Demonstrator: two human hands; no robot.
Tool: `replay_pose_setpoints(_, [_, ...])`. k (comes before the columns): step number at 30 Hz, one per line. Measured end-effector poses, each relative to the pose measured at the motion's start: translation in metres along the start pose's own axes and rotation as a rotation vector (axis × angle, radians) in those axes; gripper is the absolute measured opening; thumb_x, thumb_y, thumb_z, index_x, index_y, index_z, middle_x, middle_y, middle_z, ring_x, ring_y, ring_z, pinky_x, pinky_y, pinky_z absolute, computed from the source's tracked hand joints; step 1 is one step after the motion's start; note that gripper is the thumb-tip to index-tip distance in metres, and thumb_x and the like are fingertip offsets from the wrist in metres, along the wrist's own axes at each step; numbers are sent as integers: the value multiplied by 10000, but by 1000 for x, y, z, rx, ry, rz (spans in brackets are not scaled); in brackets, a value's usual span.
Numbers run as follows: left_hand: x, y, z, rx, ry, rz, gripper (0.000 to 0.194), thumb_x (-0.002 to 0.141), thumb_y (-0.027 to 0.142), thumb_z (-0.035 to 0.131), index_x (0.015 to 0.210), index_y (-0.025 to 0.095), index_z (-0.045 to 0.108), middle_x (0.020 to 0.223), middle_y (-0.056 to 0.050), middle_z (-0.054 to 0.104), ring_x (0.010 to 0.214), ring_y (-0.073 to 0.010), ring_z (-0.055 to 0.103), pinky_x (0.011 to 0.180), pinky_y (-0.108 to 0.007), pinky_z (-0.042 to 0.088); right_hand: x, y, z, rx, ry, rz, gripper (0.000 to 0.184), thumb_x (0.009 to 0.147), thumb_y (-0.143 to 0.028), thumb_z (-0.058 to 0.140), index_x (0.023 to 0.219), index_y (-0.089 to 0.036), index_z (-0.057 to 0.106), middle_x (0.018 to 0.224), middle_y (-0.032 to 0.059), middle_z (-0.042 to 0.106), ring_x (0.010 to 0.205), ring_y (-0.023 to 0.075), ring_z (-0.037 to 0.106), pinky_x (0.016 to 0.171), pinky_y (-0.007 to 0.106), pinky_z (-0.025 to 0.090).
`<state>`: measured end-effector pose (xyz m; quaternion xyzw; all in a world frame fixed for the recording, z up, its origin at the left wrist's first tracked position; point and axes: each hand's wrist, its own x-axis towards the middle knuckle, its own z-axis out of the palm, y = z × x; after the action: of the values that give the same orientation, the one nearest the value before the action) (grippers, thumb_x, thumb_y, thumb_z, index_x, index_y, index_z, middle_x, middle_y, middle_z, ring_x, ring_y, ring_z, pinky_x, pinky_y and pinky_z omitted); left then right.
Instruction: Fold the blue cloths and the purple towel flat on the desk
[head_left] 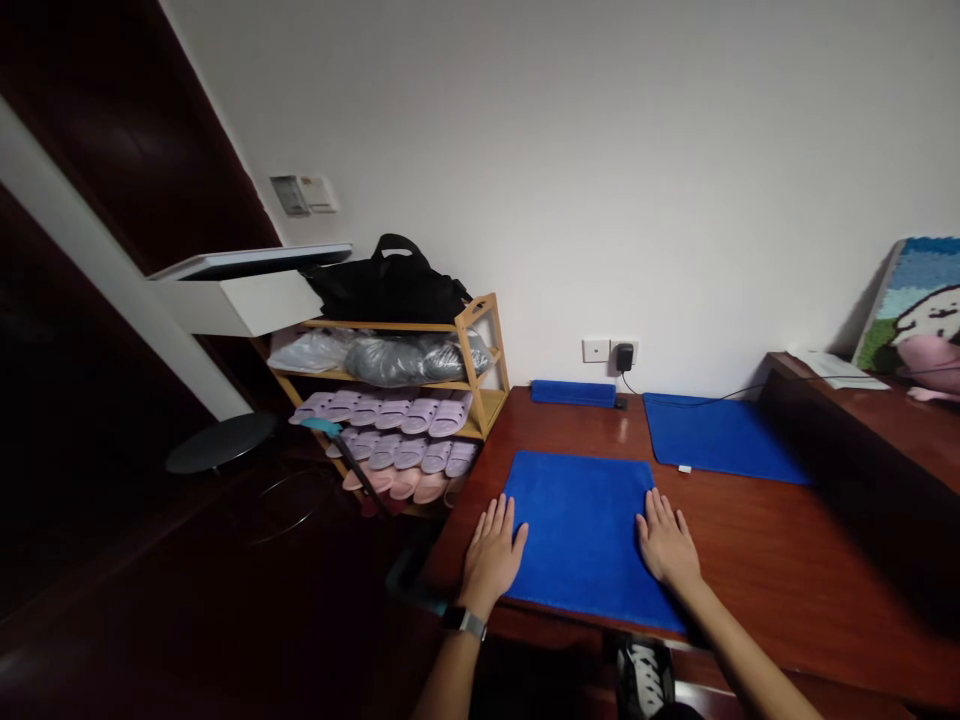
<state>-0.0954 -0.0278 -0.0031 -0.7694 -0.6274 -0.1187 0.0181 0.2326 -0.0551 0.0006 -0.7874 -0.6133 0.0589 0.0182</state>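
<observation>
Currently resting the left hand (493, 552) palm down, fingers extended, across the left edge of a spread blue cloth (577, 530), and the right hand (670, 548) likewise across its right edge; both grips released. Counting three cloths on the wooden table (757, 560): that one by the front edge, a second blue cloth (724, 435) spread along the back edge rightward, and one narrow folded blue cloth (574, 393) at the back edge, left. Wearing one wristwatch (465, 622).

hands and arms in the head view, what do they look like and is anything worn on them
Both hands are ungloved. The left hand has a wristwatch at its wrist, with a dark body and a grey strap. The right hand shows no ring or band. No sleeves show on the left forearm or right forearm.
</observation>
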Motion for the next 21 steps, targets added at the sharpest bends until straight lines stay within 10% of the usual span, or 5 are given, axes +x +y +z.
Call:
replay_pose_setpoints(13, [2, 9, -9, 27, -8, 1, 660, 1048, 536, 242, 1572, 160, 382, 1638, -113, 352, 1527, -273, 295, 1254, -492, 254, -62, 7, 23, 19, 25, -70, 707, 1017, -461, 103, 1622, -96, 139, 1685, 36, 107, 1562, 199, 114, 1280, 425, 96])
replay_pose_setpoints(21, [-5, 153, -1, -158, 25, 416, 587, 1073, 481, 216, 1577, 226, 376, 1640, -59, 368, 1527, -220, 304, 1258, -457, 268, -63, 5, 13, 55, 19, -70, 692, 1023, -451, 137, 1614, -92, 179, 1679, 50, 131, 1560, 220, 122, 1281, 439, 99])
